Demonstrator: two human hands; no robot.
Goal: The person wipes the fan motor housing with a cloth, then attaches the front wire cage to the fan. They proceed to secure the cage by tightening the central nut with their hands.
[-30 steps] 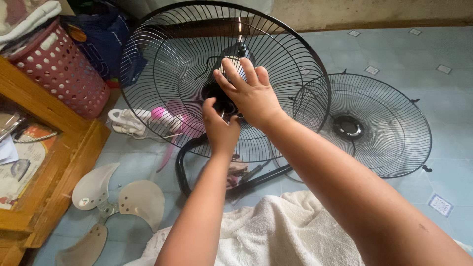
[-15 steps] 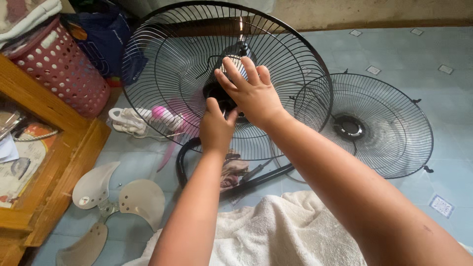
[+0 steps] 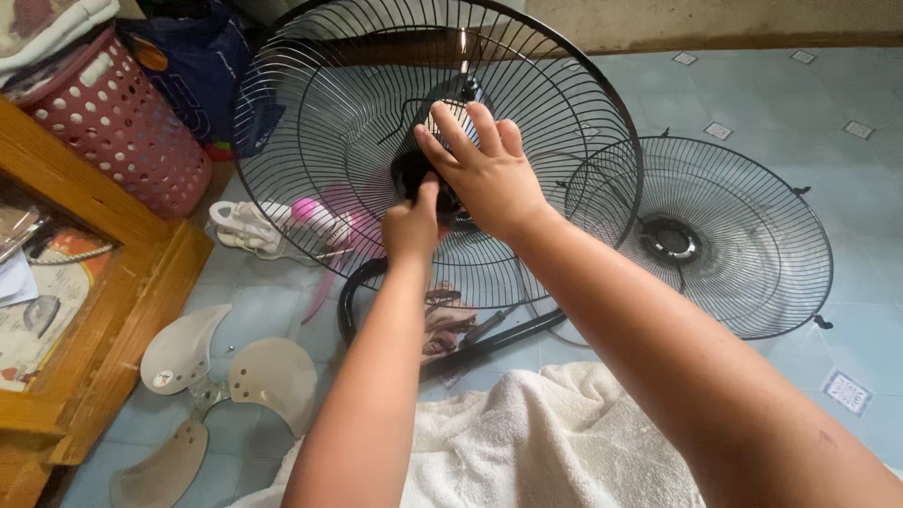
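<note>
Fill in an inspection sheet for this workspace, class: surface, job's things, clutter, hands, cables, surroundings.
Surface: blue tiled floor.
Job's things: upright black fan guard with dark hub; second guard flat on the floor.
Clutter: grey fan blade, white towel, white sandals.
Hands: left hand and right hand both on the hub.
Cables: nothing seen.
Surroundings: red basket, wooden shelf.

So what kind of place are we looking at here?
Probably a room in a home: a pale blue tiled floor, a red laundry basket, a wooden table, and fan blades lying loose.
</note>
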